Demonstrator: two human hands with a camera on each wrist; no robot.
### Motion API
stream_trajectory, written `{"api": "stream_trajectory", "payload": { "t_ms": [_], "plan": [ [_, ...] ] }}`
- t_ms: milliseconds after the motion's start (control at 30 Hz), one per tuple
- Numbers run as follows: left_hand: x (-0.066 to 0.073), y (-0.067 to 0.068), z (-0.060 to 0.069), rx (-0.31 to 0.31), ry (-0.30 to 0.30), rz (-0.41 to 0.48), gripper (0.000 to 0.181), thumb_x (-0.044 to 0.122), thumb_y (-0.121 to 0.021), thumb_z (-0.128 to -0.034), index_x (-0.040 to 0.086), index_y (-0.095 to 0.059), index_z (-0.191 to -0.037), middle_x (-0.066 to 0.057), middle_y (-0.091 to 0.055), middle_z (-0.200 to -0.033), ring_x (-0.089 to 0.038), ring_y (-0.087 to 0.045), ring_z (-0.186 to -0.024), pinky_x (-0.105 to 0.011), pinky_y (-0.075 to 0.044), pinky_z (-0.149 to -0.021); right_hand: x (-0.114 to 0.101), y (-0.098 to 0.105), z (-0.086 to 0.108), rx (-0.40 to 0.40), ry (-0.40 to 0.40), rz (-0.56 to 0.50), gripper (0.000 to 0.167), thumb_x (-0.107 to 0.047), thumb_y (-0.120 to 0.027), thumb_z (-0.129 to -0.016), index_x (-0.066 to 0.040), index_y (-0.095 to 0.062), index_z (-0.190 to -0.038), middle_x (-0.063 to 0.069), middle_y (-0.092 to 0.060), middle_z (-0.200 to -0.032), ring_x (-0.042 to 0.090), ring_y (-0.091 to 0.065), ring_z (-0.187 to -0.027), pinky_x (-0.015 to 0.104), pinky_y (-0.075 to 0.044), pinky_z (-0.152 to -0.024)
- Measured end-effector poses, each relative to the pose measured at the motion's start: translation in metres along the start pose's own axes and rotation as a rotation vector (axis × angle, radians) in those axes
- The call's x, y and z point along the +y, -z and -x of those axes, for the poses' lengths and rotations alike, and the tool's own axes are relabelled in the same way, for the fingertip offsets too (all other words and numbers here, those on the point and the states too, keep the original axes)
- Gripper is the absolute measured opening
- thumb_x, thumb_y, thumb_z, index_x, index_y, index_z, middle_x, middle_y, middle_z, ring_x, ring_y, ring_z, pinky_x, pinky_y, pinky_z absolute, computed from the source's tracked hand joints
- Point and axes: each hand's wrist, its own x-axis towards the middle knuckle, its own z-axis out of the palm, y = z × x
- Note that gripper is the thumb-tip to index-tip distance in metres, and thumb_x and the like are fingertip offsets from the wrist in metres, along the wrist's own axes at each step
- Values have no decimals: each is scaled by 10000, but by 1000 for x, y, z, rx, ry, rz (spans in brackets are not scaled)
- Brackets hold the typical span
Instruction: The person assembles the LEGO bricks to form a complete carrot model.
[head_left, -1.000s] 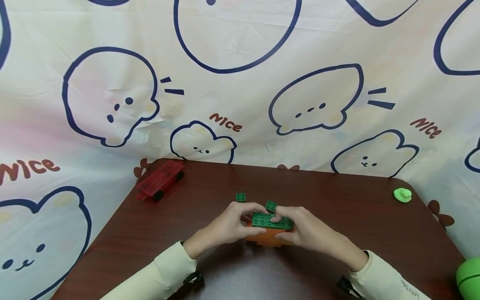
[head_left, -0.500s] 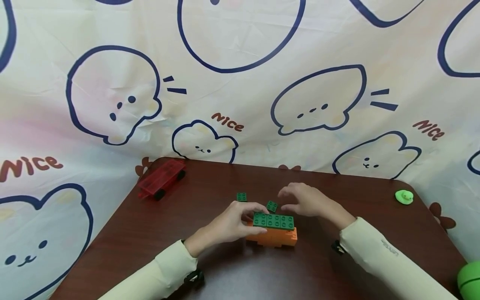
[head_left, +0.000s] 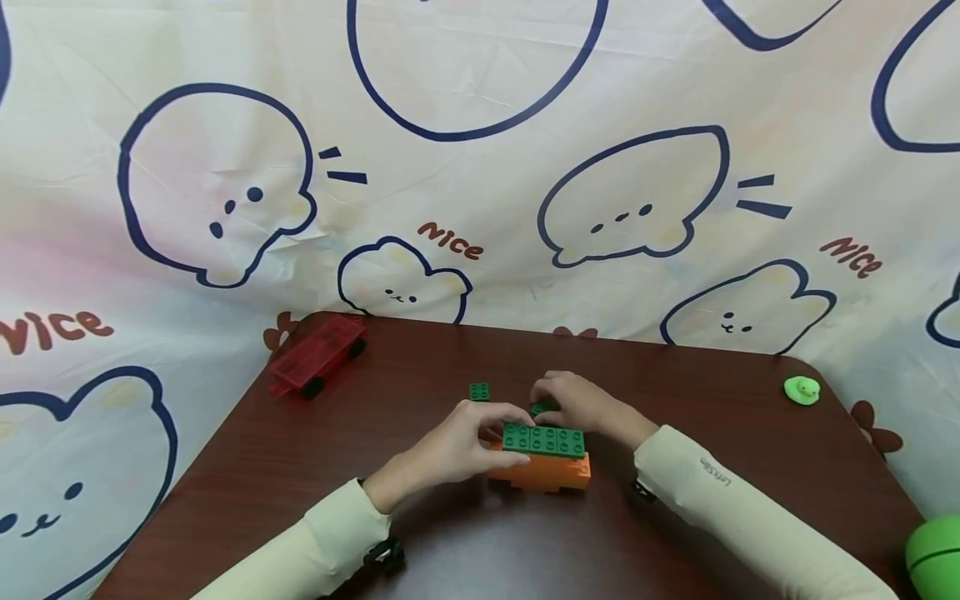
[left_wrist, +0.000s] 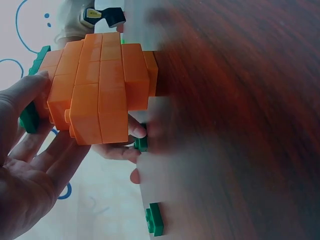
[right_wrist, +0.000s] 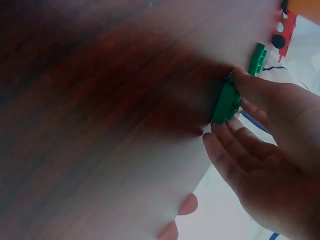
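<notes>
My left hand point(head_left: 468, 442) holds a built block of orange bricks point(head_left: 543, 475) by its left end, thumb in front and fingers behind. A layer of green studded bricks point(head_left: 555, 440) tops the block. In the left wrist view the orange bricks point(left_wrist: 90, 90) show stepped sides. Just behind the block, my right hand point(head_left: 585, 408) pinches a small green brick point(right_wrist: 227, 102) between thumb and fingers, low at the table. Most of that brick is hidden in the head view. A second small green brick point(head_left: 478, 391) lies loose behind my left hand.
A see-through red toy cart point(head_left: 318, 354) with black wheels stands at the table's back left. A small light-green duck point(head_left: 802, 390) sits at the right. Part of a green round object point(head_left: 933, 558) shows at the right edge. A printed cloth hangs behind the table.
My right hand has left the orange block, lifted behind it, and come down onto the small green brick. My left hand keeps its hold on the block.
</notes>
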Motion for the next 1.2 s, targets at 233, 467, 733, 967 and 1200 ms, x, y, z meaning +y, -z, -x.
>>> {"api": "stream_trajectory", "payload": {
  "t_ms": [233, 467, 733, 967, 1200],
  "plan": [
    [-1, -2, 1, -9, 13, 22, 351, 268, -816, -899, 221, -704, -1228, 10, -752, -1093, -102, -636, -820, -434, -608, -833, -2, 22, 18, 59, -32, -86, 251, -149, -800, -900, -96, -751, -1140, 37, -736, -1091, 148, -681, -950, 363, -600, -843],
    [-4, 0, 6, 10, 27, -1, 357, 270, -819, -895, 231, -702, -1231, 32, -753, -1113, -90, -666, -863, -427, -607, -865, -21, 66, 56, 184, 7, -227, 284, -159, -805, -900, -179, -730, -1174, -50, -740, -1102, 92, -677, -892, 282, -605, -773],
    [-2, 1, 6, 2, 19, 12, 352, 258, -815, -899, 224, -703, -1230, 21, -758, -1112, -65, -685, -882, -372, -611, -852, -46, 69, 95, 257, 172, -329, 221, -179, -802, -908, -214, -734, -1115, -42, -756, -1124, 20, -687, -854, 252, -603, -711],
    [0, 2, 2, -4, -1, 14, 347, 252, -813, -901, 202, -703, -1226, -7, -758, -1125, -60, -681, -873, -439, -610, -866, -54, 59, 106, 291, 217, -291, 217, -151, -823, -883, -234, -777, -1078, -25, -765, -1143, 65, -727, -941, 262, -616, -747],
    [-2, 0, 0, -14, 6, 22, 351, 254, -813, -901, 209, -699, -1230, -3, -756, -1107, -89, -686, -879, -415, -610, -859, -54, 58, 109, 320, 234, -281, 193, -98, -838, -856, -230, -804, -992, 37, -785, -1127, 123, -761, -945, 215, -604, -735]
  ]
}}
